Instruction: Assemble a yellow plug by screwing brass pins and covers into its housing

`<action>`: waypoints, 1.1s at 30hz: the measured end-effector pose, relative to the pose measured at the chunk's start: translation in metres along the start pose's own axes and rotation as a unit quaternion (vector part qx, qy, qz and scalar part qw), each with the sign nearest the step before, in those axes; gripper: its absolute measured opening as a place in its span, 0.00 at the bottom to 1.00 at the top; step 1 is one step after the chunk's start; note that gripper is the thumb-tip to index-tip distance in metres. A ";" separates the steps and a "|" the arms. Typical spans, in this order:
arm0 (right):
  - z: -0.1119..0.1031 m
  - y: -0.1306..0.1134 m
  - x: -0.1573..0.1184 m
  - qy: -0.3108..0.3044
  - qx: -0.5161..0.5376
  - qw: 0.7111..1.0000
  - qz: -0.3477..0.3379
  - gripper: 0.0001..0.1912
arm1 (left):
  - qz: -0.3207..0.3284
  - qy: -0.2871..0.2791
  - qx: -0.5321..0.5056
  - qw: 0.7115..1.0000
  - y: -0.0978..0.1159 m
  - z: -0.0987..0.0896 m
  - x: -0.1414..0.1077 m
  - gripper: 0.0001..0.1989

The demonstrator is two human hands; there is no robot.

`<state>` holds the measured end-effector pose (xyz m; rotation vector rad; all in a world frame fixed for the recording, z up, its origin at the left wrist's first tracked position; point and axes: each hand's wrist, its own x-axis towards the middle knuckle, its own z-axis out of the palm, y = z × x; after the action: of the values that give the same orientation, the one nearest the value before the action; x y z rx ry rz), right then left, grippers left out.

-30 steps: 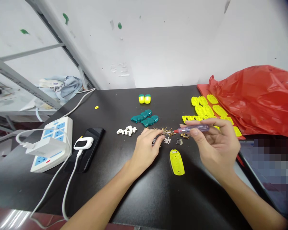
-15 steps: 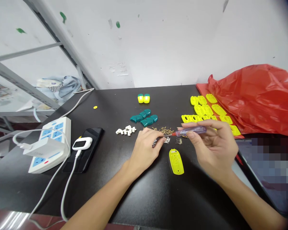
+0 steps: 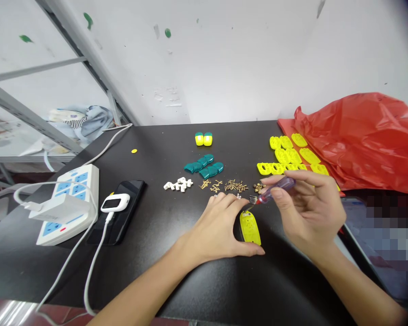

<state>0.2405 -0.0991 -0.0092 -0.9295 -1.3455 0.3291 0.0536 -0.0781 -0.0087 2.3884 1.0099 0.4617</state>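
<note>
My right hand [image 3: 311,210] is closed around the purple see-through handle of a screwdriver [image 3: 279,188] with a red collar. Its thin shaft slants down to the upper end of a yellow plastic shell [image 3: 251,232], where a small metal piece shows. My left hand [image 3: 212,233] spans that shell lengthwise, thumb at the near end and fingers at the far end, holding it on the table. Beyond the hands are brass screws [image 3: 235,186], small brass pieces [image 3: 205,184], brass nuts [image 3: 259,187] and thin pins [image 3: 253,199]. The left fingers partly hide some small silvery parts.
White plastic parts [image 3: 178,184], green covers [image 3: 204,165] and two green-and-yellow pieces [image 3: 203,139] lie farther back. More yellow shells [image 3: 288,155] sit by a red plastic bag [image 3: 363,140] at right. At left are a power strip [image 3: 85,181], a phone [image 3: 132,203] and cables.
My left hand has moved from the small parts to the yellow shell and spread around it. The screwdriver has tilted downward, its tip now at the shell's upper end.
</note>
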 end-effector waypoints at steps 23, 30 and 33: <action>0.000 0.003 -0.008 -0.062 -0.018 0.997 -0.036 0.25 | 0.000 -0.029 0.072 0.997 0.000 0.007 0.000 0.39; -0.002 0.002 -0.010 -0.069 -0.020 0.996 -0.049 0.26 | -0.009 -0.039 0.069 0.997 0.001 0.006 0.001 0.39; -0.003 0.002 -0.010 -0.074 -0.013 0.997 -0.036 0.25 | -0.011 -0.042 0.068 0.997 0.001 0.006 0.001 0.39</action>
<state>0.2409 -0.1060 -0.0176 -0.8886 -1.5186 0.3315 0.0578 -0.0798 -0.0125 2.4908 1.0603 0.2901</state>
